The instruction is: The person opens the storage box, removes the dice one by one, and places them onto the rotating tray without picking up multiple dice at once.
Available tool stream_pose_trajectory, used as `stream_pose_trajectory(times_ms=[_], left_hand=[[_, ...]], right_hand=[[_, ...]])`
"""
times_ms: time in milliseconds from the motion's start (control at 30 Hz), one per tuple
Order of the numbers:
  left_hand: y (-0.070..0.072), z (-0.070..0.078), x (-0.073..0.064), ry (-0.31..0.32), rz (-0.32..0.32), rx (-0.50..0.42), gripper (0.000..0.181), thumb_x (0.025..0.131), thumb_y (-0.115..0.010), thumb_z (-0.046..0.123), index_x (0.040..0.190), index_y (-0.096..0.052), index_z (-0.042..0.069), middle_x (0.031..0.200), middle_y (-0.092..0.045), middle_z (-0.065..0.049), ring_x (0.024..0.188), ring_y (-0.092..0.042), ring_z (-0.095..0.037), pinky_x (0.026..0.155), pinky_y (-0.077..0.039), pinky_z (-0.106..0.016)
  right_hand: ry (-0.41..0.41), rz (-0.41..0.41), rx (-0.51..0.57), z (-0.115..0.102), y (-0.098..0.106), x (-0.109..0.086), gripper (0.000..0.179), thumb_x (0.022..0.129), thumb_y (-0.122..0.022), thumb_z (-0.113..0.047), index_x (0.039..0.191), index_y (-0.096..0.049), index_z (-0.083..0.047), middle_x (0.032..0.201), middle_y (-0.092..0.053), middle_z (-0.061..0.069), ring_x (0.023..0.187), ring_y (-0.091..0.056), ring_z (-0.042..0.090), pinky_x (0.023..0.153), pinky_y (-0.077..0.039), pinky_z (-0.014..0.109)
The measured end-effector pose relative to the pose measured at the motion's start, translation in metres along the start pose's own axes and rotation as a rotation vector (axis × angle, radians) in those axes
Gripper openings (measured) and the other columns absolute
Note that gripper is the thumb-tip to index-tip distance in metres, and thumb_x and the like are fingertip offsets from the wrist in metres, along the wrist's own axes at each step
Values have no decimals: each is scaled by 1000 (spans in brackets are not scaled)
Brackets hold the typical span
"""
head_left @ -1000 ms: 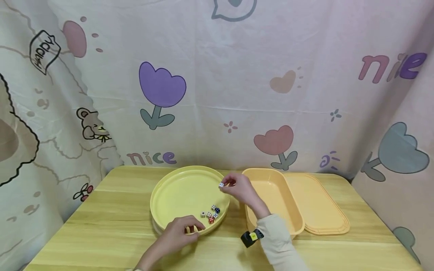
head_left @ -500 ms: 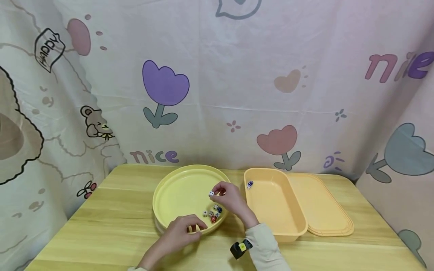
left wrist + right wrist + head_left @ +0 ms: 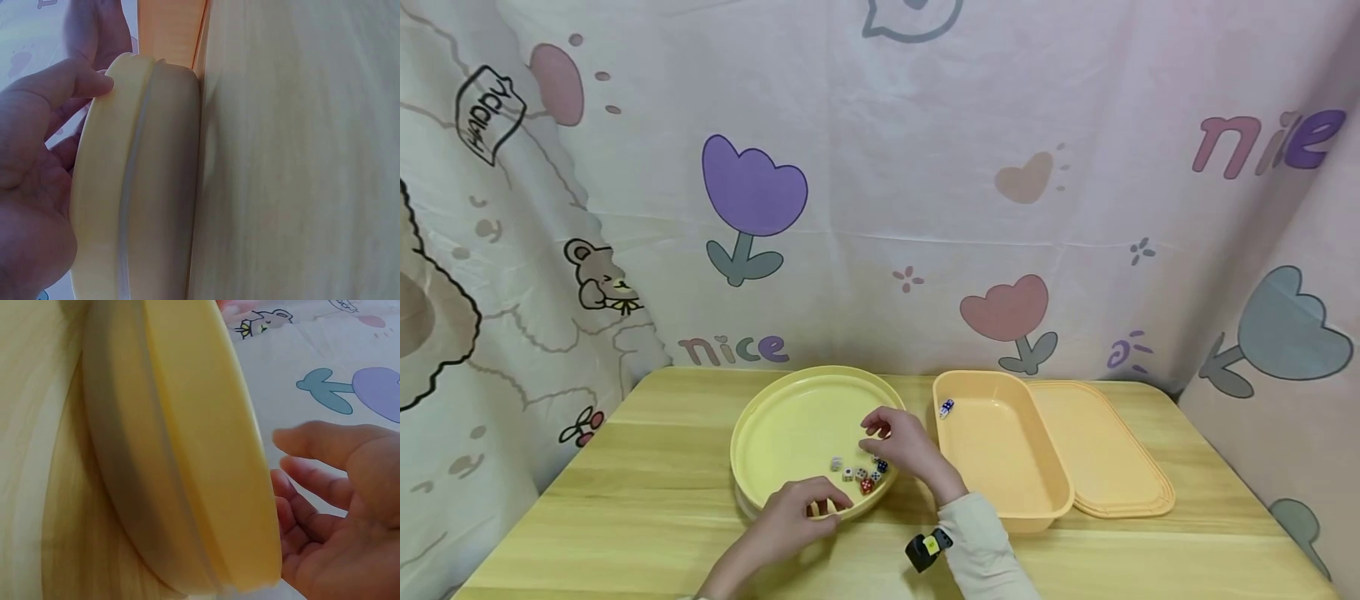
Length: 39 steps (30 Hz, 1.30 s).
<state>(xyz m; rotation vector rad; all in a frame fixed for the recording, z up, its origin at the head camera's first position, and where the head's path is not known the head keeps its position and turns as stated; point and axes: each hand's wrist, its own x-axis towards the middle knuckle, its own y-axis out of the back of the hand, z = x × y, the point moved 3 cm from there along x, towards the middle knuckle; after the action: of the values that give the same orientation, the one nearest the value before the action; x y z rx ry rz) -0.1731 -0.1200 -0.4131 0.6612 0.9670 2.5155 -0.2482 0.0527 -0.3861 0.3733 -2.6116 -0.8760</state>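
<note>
A yellow round tray (image 3: 790, 417) holds several small dice near its front right: white ones, a red die (image 3: 867, 486) and a dark blue die (image 3: 882, 467). Apart to their left, a blurred white die (image 3: 837, 463) shows over the tray floor. My left hand (image 3: 797, 512) grips the tray's front rim, thumb outside at the rim and fingers inside, as the left wrist view also shows. Above the tray's right side, my right hand (image 3: 904, 442) has its thumb and fingers parted with nothing between them; it partly covers one white die.
An orange-yellow rectangular bin (image 3: 1000, 450) stands right of the tray, with blue and white dice (image 3: 947, 408) in its far left corner. Its flat lid (image 3: 1105, 450) lies beside it on the wooden table (image 3: 625, 500). A printed curtain (image 3: 865, 208) hangs behind.
My right hand moved from beside the bin left over the tray and let go of a white die, which now shows left of the others. My left hand stayed at the rim.
</note>
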Motion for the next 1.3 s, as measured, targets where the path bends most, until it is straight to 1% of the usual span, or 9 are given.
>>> stream_pose_trajectory(times_ms=[167, 533, 867, 1000, 1167, 1300], left_hand=[[-1, -1, -1, 3, 2, -2, 20, 75, -67, 9, 90, -68, 22, 82, -59, 17, 67, -49, 0, 55, -42, -20], [-1, -2, 0, 2, -3, -1, 20, 75, -67, 9, 90, -67, 22, 81, -58, 17, 66, -49, 0, 55, -42, -20], [0, 0, 0, 5, -4, -16, 19, 76, -67, 10, 90, -68, 22, 81, -58, 17, 68, -49, 0, 55, -42, -21], [0, -1, 0, 8, -5, -22, 19, 76, -67, 9, 90, -68, 22, 81, -58, 17, 68, -49, 0, 55, -42, -21], [-2, -2, 0, 4, -14, -24, 19, 76, -67, 10, 91, -68, 22, 82, -59, 17, 68, -50, 0, 56, -42, -21], [-1, -1, 0, 11, -15, -29, 19, 76, -67, 10, 90, -67, 22, 82, -59, 17, 68, -50, -1, 56, -42, -21]], right_hand=[[6, 24, -13, 0, 1, 0, 18, 80, -64, -12, 95, -63, -2, 78, -57, -4, 73, -53, 12, 63, -43, 24], [8, 28, -14, 1, 2, 0, 17, 81, -64, -11, 95, -63, -1, 78, -59, -3, 73, -54, 13, 63, -44, 24], [-15, 28, 5, 2, 1, 0, 18, 81, -65, -12, 95, -63, -1, 82, -60, -1, 76, -55, 13, 65, -45, 24], [-11, 23, 14, 1, 2, 0, 19, 82, -65, -13, 96, -64, -2, 84, -60, -1, 77, -56, 13, 66, -46, 24], [23, 31, 40, -6, 10, -3, 17, 84, -62, -12, 99, -64, -3, 87, -62, 0, 81, -57, 16, 67, -47, 27], [51, 29, 29, -13, 21, -2, 17, 86, -60, -13, 100, -65, -5, 89, -63, 1, 84, -57, 17, 69, -47, 28]])
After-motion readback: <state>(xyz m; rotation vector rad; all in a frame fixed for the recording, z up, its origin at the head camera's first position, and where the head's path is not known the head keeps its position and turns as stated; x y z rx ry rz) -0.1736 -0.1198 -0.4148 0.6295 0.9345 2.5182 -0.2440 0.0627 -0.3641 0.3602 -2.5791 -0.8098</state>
